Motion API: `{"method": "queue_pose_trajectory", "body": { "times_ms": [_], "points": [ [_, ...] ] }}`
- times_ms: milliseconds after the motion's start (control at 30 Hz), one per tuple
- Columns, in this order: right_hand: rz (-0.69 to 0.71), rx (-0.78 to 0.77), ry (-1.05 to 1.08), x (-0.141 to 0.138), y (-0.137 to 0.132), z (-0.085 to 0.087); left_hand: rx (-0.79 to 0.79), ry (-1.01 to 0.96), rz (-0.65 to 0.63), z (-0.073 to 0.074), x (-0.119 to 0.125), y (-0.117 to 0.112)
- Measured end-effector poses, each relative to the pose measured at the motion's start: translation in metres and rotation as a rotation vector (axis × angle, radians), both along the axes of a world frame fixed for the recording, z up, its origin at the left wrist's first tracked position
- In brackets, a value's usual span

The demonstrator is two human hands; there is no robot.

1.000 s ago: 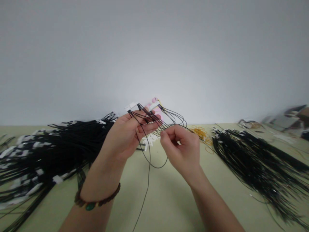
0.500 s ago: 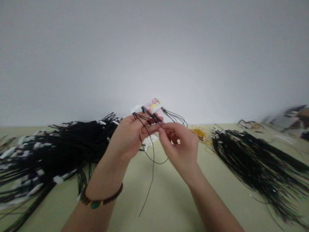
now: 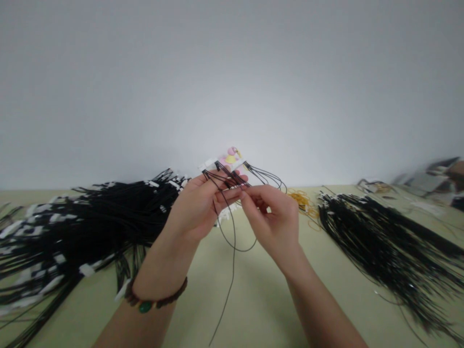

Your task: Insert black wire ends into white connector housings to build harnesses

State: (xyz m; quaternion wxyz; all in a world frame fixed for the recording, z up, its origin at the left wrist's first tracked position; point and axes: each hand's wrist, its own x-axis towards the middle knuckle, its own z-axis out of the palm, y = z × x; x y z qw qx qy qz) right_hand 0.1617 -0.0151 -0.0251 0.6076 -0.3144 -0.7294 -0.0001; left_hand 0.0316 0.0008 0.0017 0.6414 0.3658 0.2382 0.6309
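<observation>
Firstly, we found the person's left hand closed in a grasp on a bunch of thin black cords, its fingers raised at the centre of the frame. The cords were smooth and round in section, and they hung below the hand in long, slack loops. A small glossy card printed in pink and yellow stood just above the left fingers, among the cord ends, beside a white tag. The right hand was pinched between thumb and forefinger on strands of that bunch, touching the left fingers. A bracelet of dark beads with a green stone circled the left wrist. We noted a dense heap of white-tagged black cords to the left, a looser black heap to the right, and yellow rubber bands at the far edge of the pale green table.
</observation>
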Motion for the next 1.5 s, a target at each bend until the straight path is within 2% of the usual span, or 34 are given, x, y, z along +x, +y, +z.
{"method": "queue_pose_trajectory", "body": {
  "times_ms": [167,400,567,733,900,1300,1500],
  "points": [
    [0.021,-0.035,-0.001,0.001,-0.001,0.001,-0.036,0.001,0.008,0.000,0.003,0.000],
    [0.065,-0.064,0.014,-0.001,-0.009,0.002,-0.036,-0.041,0.155,0.001,-0.013,0.009],
    [0.095,-0.083,0.023,0.001,-0.008,0.000,0.033,-0.016,0.102,0.002,-0.015,0.005],
    [0.090,-0.072,0.007,0.000,-0.006,0.001,0.018,-0.026,0.044,0.002,-0.003,0.001],
    [0.069,-0.122,0.024,0.000,-0.003,0.001,0.026,-0.026,-0.017,0.001,-0.002,-0.002],
    [0.099,-0.225,0.029,0.002,-0.001,0.002,0.053,-0.030,-0.016,0.001,0.001,-0.002],
    [0.108,-0.225,0.037,0.002,0.002,0.000,0.040,-0.019,-0.010,0.001,0.002,-0.001]
  ]
}}
